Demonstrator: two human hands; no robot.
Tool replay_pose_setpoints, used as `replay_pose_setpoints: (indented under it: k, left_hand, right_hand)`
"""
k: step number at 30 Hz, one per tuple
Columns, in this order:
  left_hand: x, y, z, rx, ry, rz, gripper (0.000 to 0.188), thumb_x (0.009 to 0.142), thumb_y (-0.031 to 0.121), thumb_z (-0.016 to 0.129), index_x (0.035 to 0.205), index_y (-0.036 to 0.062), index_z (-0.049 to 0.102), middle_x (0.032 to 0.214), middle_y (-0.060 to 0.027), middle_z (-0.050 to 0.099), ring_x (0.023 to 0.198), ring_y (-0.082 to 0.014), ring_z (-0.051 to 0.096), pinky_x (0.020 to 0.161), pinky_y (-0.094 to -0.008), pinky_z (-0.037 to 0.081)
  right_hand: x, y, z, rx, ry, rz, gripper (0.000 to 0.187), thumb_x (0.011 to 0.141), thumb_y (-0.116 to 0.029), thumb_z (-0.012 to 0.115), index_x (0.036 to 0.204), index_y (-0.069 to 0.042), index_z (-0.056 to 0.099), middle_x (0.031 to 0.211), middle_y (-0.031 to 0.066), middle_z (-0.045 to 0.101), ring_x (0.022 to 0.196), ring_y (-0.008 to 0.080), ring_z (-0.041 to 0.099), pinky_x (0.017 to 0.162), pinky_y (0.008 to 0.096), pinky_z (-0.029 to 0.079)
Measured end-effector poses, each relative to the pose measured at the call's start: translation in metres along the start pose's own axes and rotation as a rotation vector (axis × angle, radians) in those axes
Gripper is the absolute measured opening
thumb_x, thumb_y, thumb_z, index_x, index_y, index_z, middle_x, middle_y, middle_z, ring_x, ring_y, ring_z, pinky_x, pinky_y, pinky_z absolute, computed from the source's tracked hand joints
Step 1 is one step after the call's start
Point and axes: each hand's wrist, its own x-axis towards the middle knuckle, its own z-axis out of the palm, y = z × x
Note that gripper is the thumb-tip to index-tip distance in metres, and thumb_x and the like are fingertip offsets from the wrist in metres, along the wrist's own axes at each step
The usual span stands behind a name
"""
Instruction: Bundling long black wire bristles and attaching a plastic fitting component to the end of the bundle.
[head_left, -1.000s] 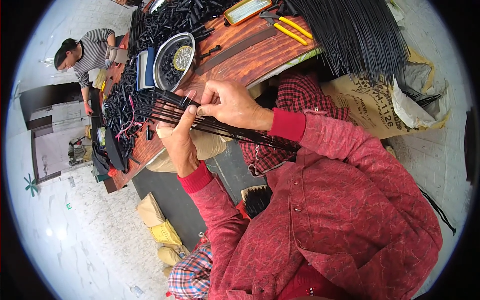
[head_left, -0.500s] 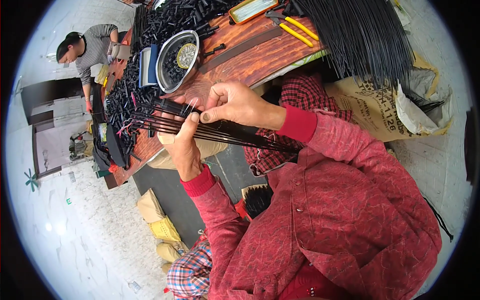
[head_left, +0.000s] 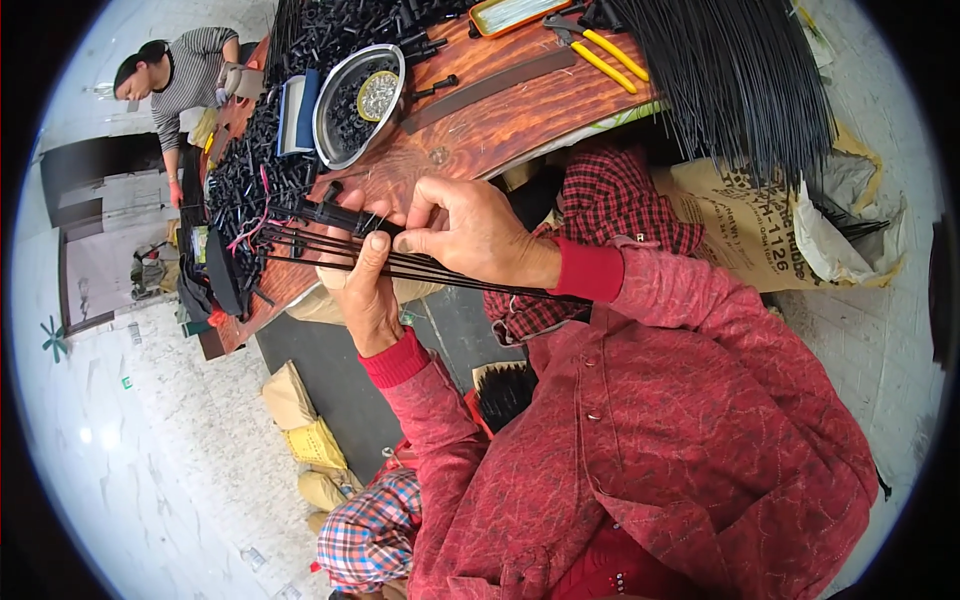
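Note:
Several thin black rods lie across the fingers of my left hand, which is closed around them with the thumb pressed on top. Along the same fingers runs a black tubular plastic part, its far end sticking out past them. My right hand is bent in a pinch just beside the left thumb. Thin pale slivers, perhaps metal pins, show near its fingertips. What those fingertips grip is too small to make out. The rods trail back under my right wrist.
On the wooden table are a metal bowl holding a round yellow dish, yellow-handled pliers, a flat dark strip and heaped black parts. A rod bundle overhangs the right edge above a brown sack. Another person works far left.
The black tubular part shows more clearly past my left fingers. My right hand has shifted slightly down, its fingers still bent near the left thumb. The whole view has tilted a little.

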Motion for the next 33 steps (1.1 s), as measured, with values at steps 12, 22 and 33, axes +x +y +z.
replay_pose_setpoints:
  k: [12, 22, 33]
  left_hand:
    - [-0.013, 0.02, 0.022, 0.149, 0.15, 0.102, 0.054, 0.081, -0.007, 0.074, 0.132, -0.0049, 0.055, 0.125, -0.0157, 0.064, 0.111, -0.026, 0.068, 0.099, -0.0392, 0.054]
    - [-0.001, 0.001, 0.006, 0.111, 0.092, 0.119, 0.049, 0.079, -0.003, 0.075, 0.124, -0.0035, 0.058, 0.116, -0.0161, 0.068, 0.1, -0.0227, 0.069, 0.092, -0.036, 0.056]
    - [0.006, -0.008, -0.013, -0.113, -0.057, 0.088, 0.059, 0.075, -0.005, 0.078, 0.13, -0.0029, 0.056, 0.115, -0.0132, 0.064, 0.102, -0.0255, 0.066, 0.092, -0.038, 0.055]
  right_hand:
    - [-0.004, -0.012, 0.0, 0.185, -0.127, 0.068, 0.015, 0.086, -0.003, 0.078, 0.095, 0.002, 0.067, 0.084, 0.0057, 0.072, 0.08, 0.0105, 0.07, 0.072, 0.0275, 0.056]
    - [-0.005, -0.005, 0.002, 0.195, -0.06, 0.05, 0.012, 0.085, -0.004, 0.08, 0.089, -0.001, 0.07, 0.081, 0.0042, 0.071, 0.077, 0.0102, 0.069, 0.068, 0.0269, 0.055]
    - [-0.014, -0.015, 0.002, -0.315, 0.099, -0.327, 0.023, 0.079, -0.013, 0.081, 0.098, -0.008, 0.07, 0.087, 0.0075, 0.069, 0.075, 0.0268, 0.069, 0.062, 0.0367, 0.053]
